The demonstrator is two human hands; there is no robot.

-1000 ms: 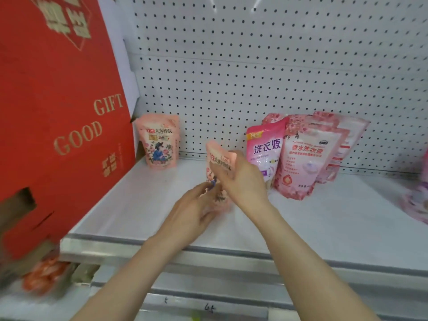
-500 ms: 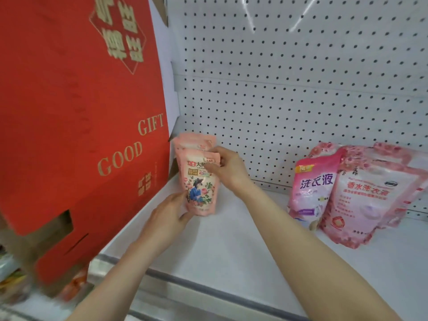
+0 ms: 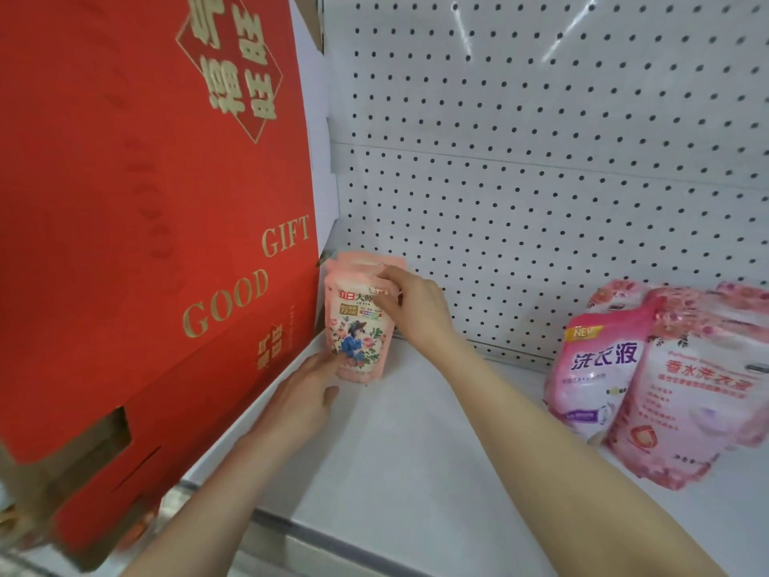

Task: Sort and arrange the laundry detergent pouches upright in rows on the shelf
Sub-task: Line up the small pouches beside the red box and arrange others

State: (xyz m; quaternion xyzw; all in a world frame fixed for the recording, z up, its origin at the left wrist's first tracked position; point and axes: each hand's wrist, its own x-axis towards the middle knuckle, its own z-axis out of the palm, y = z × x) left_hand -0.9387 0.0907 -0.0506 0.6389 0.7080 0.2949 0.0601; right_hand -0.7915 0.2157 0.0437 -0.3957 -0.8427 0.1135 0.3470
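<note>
A small peach floral pouch [image 3: 358, 339] stands upright at the shelf's back left corner, directly in front of a matching pouch [image 3: 366, 260] whose top edge alone shows. My right hand [image 3: 412, 310] pinches the front pouch's top right corner. My left hand [image 3: 308, 393] touches its lower left edge with the fingertips. Further right, a pink pouch with purple lettering [image 3: 595, 368] leans against a larger pink rose-print pouch [image 3: 690, 393], with more rose-print pouches behind them.
A big red gift box [image 3: 137, 226] stands tilted along the shelf's left side, close to the small pouches. White pegboard [image 3: 541, 181] forms the back wall. The white shelf [image 3: 399, 460] has a metal front rail.
Both hands carried the small pouch from mid-shelf to the back left corner and set it in front of the matching pouch. The view moved closer and leftward.
</note>
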